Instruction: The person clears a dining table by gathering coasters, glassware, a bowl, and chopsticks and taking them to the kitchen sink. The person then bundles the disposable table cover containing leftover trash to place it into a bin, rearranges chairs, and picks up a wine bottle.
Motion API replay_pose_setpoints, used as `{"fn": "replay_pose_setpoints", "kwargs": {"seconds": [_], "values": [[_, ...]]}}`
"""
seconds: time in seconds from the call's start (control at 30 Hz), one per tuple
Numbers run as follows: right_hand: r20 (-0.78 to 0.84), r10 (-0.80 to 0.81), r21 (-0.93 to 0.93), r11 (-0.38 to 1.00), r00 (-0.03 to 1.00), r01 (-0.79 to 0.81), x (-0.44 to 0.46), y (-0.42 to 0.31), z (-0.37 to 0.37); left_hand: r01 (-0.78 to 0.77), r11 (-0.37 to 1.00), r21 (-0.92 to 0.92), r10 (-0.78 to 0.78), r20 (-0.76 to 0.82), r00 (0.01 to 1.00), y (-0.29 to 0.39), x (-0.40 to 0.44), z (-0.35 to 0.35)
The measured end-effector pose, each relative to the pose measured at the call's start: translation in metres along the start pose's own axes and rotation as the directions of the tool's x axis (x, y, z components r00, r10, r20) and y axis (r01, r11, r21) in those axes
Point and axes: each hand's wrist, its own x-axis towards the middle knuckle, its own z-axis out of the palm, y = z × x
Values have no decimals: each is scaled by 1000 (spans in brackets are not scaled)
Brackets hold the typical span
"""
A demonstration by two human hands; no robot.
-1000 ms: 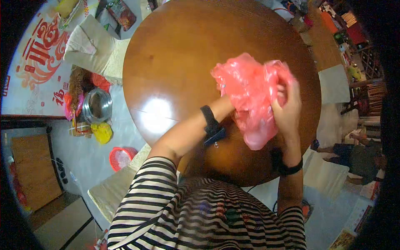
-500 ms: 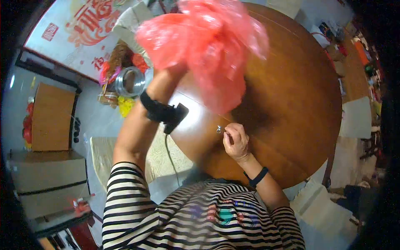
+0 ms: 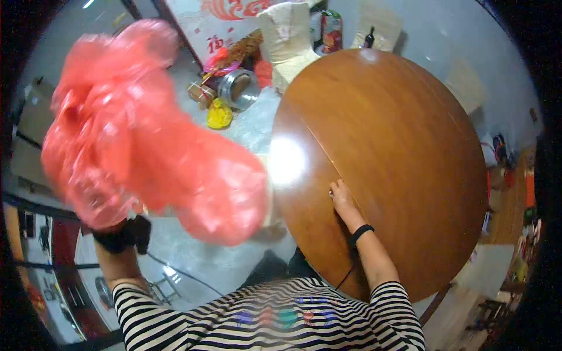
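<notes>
A large crumpled pink plastic bag point(image 3: 134, 134) hangs in the air at the left, off the table's edge. My left arm reaches up to it, and the bag hides my left hand. On the round brown wooden table point(image 3: 398, 117), near its lower left part, rests my right hand point(image 3: 341, 196). Its fingers are closed on a small shiny object point(image 3: 331, 193), only partly visible at the fingertips.
Left of the table, a clear jar point(image 3: 239, 89), a yellow bag point(image 3: 219, 114) and a tied box point(image 3: 201, 93) lie on the floor. Behind stand a cream-covered chair point(image 3: 285, 35) and another chair with a dark bottle point(image 3: 369, 38). A cable trails at the lower left.
The pink bag has moved from over the table out to the left with my left arm. My right hand has let go of the bag and closed on the small shiny object on the table.
</notes>
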Motion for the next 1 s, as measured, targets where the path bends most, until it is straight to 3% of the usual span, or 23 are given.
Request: {"fn": "replay_pose_setpoints", "kwargs": {"seconds": [0.07,0.17,0.27,0.4,0.47,0.5,0.63,0.77,0.8,0.83,0.9,0.93,1.0], "values": [[65,160,258,951,985,-172,5,-3,-5,22,1000,-12,-23,-141,990,-18,-37,-72],[23,-11,109,994,1000,8,10,5,-16,44,998,-47,-57,-328,943,-47,-102,-158],[-87,102,171,982,991,-86,7,19,4,68,994,-90,-101,-453,886,-90,-158,-231],[7,227,216,951,974,-223,12,67,23,108,983,-146,-173,-569,804,-131,-215,-300],[-45,207,25,978,977,-206,-7,25,4,125,970,-208,-228,-602,765,-167,-248,-329],[-72,235,16,972,969,-234,-12,-1,-3,137,963,-234,-255,-612,749,-178,-256,-342],[-119,196,176,969,973,-174,-43,-46,22,175,927,-333,-351,-601,718,-236,-270,-374],[101,181,247,948,978,-201,-73,-130,77,229,888,-400,-437,-574,693,-271,-270,-412],[207,227,261,925,952,-277,-78,-191,77,248,880,-405,-455,-565,688,-276,-270,-424],[201,92,276,950,975,-147,-82,-193,107,258,876,-409,-463,-558,688,-278,-268,-429],[283,-35,352,933,959,-70,-84,-228,144,269,871,-411,-474,-556,683,-293,-268,-433],[306,-75,387,921,949,-52,-86,-266,153,277,868,-412,-480,-554,680,-294,-263,-442],[506,-40,322,936,861,-145,-85,-304,183,283,872,-399,-477,-562,676,-295,-250,-458]]}}
